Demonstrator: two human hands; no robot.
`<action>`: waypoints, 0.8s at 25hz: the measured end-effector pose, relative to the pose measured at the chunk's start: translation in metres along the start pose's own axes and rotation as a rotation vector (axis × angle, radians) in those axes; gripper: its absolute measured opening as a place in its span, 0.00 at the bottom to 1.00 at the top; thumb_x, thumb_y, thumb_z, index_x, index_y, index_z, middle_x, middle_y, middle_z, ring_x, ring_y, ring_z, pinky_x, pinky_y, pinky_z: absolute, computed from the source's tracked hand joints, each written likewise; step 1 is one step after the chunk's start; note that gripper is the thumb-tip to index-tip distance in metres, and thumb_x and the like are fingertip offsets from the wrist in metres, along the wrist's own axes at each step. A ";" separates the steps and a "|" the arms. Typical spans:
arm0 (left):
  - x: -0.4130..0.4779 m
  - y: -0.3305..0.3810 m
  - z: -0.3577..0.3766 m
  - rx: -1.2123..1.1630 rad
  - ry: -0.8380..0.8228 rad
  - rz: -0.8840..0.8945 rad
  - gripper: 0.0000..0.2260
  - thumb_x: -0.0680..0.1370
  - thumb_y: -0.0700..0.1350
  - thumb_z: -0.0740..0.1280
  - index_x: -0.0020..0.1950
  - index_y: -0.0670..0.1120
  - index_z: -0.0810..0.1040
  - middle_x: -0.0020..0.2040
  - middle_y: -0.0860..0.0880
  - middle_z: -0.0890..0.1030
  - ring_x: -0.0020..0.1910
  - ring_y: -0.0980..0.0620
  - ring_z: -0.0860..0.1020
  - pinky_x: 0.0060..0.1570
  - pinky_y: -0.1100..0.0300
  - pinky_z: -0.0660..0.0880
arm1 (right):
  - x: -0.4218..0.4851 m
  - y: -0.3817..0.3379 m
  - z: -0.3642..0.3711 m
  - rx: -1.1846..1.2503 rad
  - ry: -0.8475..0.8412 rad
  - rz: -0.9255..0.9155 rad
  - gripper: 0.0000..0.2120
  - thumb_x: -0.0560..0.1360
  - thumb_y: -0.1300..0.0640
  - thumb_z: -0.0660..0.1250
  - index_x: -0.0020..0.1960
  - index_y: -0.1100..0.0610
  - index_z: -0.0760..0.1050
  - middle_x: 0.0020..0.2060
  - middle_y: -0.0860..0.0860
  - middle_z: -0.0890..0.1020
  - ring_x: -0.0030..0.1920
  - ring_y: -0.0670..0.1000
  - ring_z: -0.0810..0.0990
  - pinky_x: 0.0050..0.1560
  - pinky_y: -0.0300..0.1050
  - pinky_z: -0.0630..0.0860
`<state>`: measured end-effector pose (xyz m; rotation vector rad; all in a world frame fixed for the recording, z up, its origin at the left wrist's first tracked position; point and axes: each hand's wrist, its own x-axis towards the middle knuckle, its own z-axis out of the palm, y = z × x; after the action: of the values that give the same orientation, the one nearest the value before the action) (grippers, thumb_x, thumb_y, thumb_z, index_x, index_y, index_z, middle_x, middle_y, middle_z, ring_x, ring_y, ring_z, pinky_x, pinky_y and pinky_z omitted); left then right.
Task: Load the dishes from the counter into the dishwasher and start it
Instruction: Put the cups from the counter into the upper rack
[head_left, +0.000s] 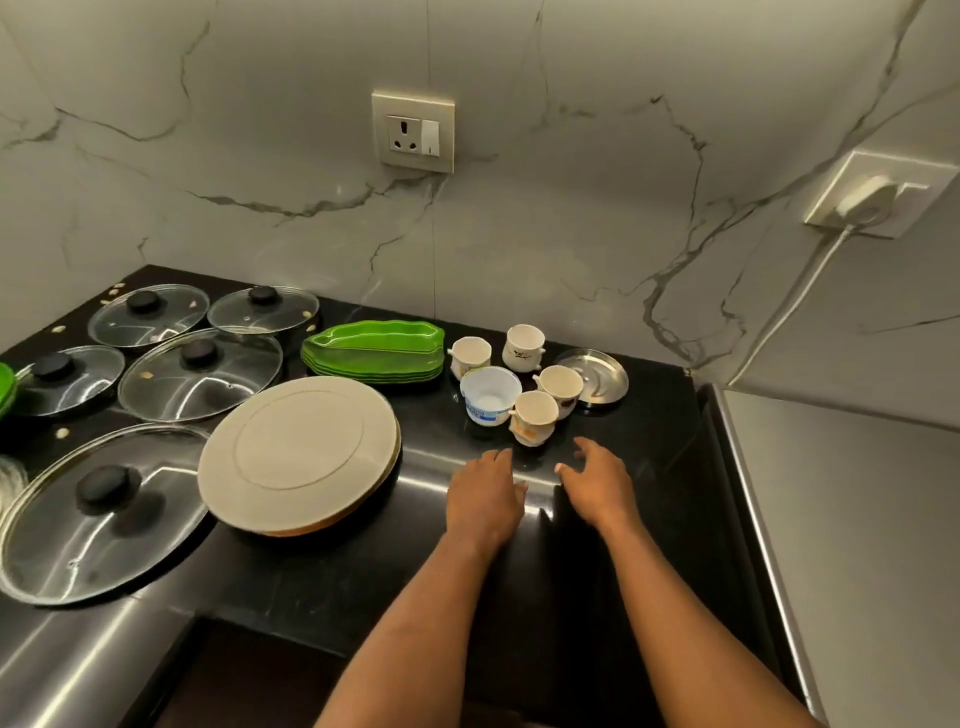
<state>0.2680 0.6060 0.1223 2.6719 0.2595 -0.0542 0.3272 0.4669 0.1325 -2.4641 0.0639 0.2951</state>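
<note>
1. Your left hand (483, 499) and right hand (597, 486) are empty, fingers loosely spread.
2. Cups (535, 418) sit just past your fingertips on the counter (654, 467); plates (298, 452) and glass lids (200, 371) lie leftward.
3. Loading looks unstarted; the dishwasher is out of view.

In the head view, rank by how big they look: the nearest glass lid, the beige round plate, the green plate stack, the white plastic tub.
1. Nearest glass lid and beige round plate: about alike, both close to the camera, so unranked.
2. Green plate stack.
3. White plastic tub, smallest.
</note>
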 end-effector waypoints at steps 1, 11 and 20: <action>0.007 0.000 0.002 -0.024 0.009 -0.022 0.24 0.81 0.52 0.63 0.75 0.46 0.65 0.72 0.47 0.71 0.69 0.45 0.71 0.66 0.50 0.69 | 0.007 0.002 0.002 0.005 0.000 0.007 0.28 0.75 0.52 0.69 0.74 0.53 0.66 0.68 0.53 0.74 0.67 0.54 0.73 0.66 0.51 0.71; 0.066 0.018 0.028 -0.353 0.129 -0.276 0.16 0.74 0.52 0.72 0.61 0.52 0.78 0.56 0.52 0.83 0.56 0.48 0.79 0.54 0.50 0.76 | 0.073 0.006 0.010 0.159 -0.096 -0.154 0.19 0.69 0.55 0.75 0.60 0.52 0.80 0.53 0.51 0.84 0.56 0.52 0.81 0.51 0.45 0.75; 0.074 0.022 0.032 -0.331 0.186 -0.374 0.12 0.76 0.50 0.70 0.58 0.51 0.81 0.52 0.50 0.84 0.52 0.46 0.80 0.51 0.52 0.76 | 0.083 0.015 0.016 0.253 -0.092 -0.239 0.21 0.65 0.50 0.78 0.57 0.48 0.81 0.50 0.46 0.85 0.51 0.47 0.82 0.51 0.49 0.79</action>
<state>0.3453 0.5852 0.0974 2.2701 0.7561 0.1120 0.4035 0.4671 0.0923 -2.1773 -0.2184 0.2773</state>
